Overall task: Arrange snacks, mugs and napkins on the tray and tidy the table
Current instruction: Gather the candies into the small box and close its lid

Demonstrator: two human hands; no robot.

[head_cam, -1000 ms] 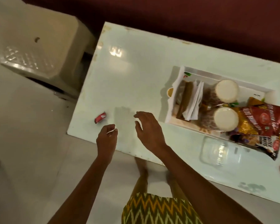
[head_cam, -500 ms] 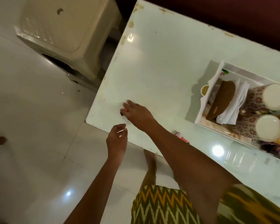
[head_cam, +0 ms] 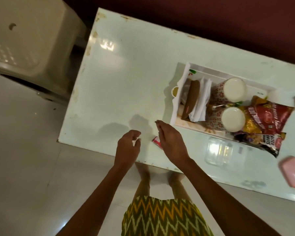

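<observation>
One red wrapper (head_cam: pixel 156 140) lies on the surface (head_cam: pixel 126 82) just left of the right hand (head_cam: pixel 173 143), the nearer one, fingers straight, holding nothing. Whether the loosely curled left hand (head_cam: pixel 127 148) holds anything is unclear.

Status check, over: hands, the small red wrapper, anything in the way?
Right hand open, edge-on beside small red wrapper on pale green table. Left hand loosely curled, contents unclear. Nothing blocking wrapper.

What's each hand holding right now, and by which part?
The right hand holds nothing; the small red wrapper lies on the pale green table beside it. The left hand has curled fingers; whether they pinch anything cannot be told.
</observation>
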